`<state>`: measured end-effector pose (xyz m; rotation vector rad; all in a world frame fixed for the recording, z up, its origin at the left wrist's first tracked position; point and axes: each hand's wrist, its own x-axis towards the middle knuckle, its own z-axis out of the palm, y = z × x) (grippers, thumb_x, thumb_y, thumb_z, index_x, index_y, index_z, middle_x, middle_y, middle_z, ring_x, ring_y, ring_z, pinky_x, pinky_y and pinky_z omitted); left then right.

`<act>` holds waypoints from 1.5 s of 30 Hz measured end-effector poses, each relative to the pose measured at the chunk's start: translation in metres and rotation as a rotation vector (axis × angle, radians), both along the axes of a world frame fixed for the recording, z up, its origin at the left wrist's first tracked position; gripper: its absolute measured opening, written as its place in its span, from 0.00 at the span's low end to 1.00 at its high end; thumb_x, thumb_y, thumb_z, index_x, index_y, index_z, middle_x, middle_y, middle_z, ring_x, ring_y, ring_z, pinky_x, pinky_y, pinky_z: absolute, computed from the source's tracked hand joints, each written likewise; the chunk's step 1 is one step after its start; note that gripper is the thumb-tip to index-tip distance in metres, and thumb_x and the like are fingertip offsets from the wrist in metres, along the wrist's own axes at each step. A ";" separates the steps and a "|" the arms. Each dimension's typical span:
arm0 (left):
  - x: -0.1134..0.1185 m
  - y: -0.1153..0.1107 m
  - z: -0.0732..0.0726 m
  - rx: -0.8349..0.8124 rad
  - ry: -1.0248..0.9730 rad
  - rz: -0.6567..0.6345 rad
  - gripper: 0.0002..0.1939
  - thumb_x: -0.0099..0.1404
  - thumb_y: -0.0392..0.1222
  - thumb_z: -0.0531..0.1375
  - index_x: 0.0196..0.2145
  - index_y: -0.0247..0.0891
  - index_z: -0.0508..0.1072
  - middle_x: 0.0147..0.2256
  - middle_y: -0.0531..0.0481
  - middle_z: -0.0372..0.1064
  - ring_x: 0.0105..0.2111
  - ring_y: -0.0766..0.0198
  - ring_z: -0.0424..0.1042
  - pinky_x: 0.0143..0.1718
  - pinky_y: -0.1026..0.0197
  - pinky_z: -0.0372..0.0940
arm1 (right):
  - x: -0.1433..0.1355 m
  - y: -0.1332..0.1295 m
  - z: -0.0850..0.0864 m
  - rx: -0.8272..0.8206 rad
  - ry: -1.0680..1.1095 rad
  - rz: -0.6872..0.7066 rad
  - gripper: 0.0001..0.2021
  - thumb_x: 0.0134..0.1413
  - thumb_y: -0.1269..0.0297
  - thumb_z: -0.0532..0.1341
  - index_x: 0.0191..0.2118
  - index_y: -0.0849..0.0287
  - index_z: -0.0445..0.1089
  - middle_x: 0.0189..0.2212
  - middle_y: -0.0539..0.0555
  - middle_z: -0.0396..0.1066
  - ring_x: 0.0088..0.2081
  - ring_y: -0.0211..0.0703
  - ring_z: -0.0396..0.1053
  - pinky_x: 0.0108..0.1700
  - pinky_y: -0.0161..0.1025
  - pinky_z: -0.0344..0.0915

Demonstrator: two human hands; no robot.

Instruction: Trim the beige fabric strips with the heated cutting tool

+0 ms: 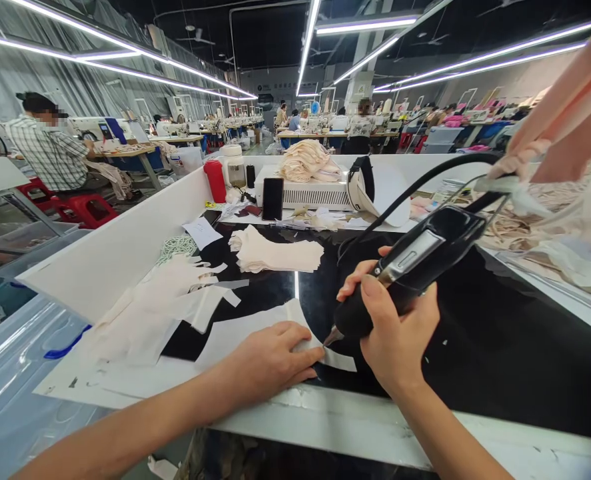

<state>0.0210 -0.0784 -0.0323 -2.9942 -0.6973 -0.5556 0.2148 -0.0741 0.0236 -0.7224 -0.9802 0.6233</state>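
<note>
My right hand (400, 327) is wrapped round a black corded hand-held cutter (415, 250) with a silver panel on its side. Its thin metal tip (332, 335) points down and left, at the edge of a white curved piece (255, 330) on the black work surface. Flat on that piece lies my left hand (280, 357), fingers stretched out, fingertips close beside the tip. A narrow white strip (340, 360) extends to the right from under the tip. Whether the piece is cloth or paper, I cannot tell.
Beyond my hands lies a stack of cream cut pieces (280, 252). White scraps (175, 300) pile up on the left. A phone (273, 199) leans on a white box (305, 195) at the back. The black cable (415, 183) arches up to a hanging peach cloth (570, 113).
</note>
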 end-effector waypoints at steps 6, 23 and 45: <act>0.002 0.002 -0.003 -0.028 -0.004 -0.006 0.13 0.81 0.47 0.58 0.57 0.40 0.75 0.51 0.41 0.72 0.50 0.52 0.75 0.53 0.53 0.76 | 0.000 0.001 0.001 -0.019 -0.018 -0.008 0.18 0.58 0.56 0.75 0.49 0.51 0.70 0.33 0.45 0.75 0.28 0.38 0.73 0.31 0.39 0.72; 0.001 -0.002 -0.002 -0.131 -0.069 0.035 0.14 0.79 0.46 0.61 0.58 0.41 0.78 0.55 0.38 0.70 0.54 0.49 0.75 0.56 0.50 0.76 | -0.008 0.015 0.003 0.027 0.028 -0.026 0.21 0.57 0.56 0.75 0.52 0.52 0.69 0.31 0.43 0.75 0.27 0.37 0.72 0.32 0.39 0.73; 0.004 0.012 0.003 -0.213 -0.141 0.057 0.12 0.81 0.41 0.58 0.56 0.38 0.78 0.56 0.41 0.75 0.52 0.56 0.77 0.56 0.57 0.74 | 0.028 0.012 0.007 -0.166 -0.182 -0.166 0.23 0.52 0.47 0.76 0.46 0.53 0.70 0.39 0.49 0.78 0.35 0.44 0.76 0.45 0.47 0.74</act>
